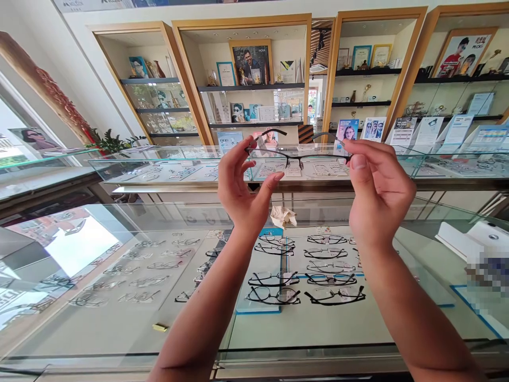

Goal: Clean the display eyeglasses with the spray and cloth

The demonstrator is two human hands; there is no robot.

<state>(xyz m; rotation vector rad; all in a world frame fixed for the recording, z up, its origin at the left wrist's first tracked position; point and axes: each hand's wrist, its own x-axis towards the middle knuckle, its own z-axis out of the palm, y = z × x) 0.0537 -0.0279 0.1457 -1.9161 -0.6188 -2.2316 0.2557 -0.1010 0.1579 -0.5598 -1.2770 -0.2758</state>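
Well, the glasses (295,158): up in the air before me, a bit toward 2 o'clock from the middle of my head view, where all my clock spots start. They have a thin dark bar on top, and both their arms are folded out.
My right hand (376,197): over at 3 o'clock, pinching one end of the glasses with thumb and pointing finger.
My left hand (241,192): just to 9 o'clock, close to the middle. My fingertips are at the other end. My thumb sticks out wide, away from the glasses. I can't tell if those fingers hold on or only touch.
Done: the glasses are up off the case and opened out.
Left: they are not folded or put down, so I think I'm about halfway.
Front glass case (302,333): from 4 to 8 o'clock, under my arms. Dark glasses (334,304) lie inside in rows at 5 o'clock, and pale glasses (164,266) at 8.
Blue-edged tray (258,312): in that case at 6 o'clock, with some dark pairs on it.
Far glass case (170,189): across from me, from 10 to 2 o'clock, with more pairs in it.
Wooden shelves (242,23): high at 12 o'clock, holding framed pictures (251,64) and little cards.
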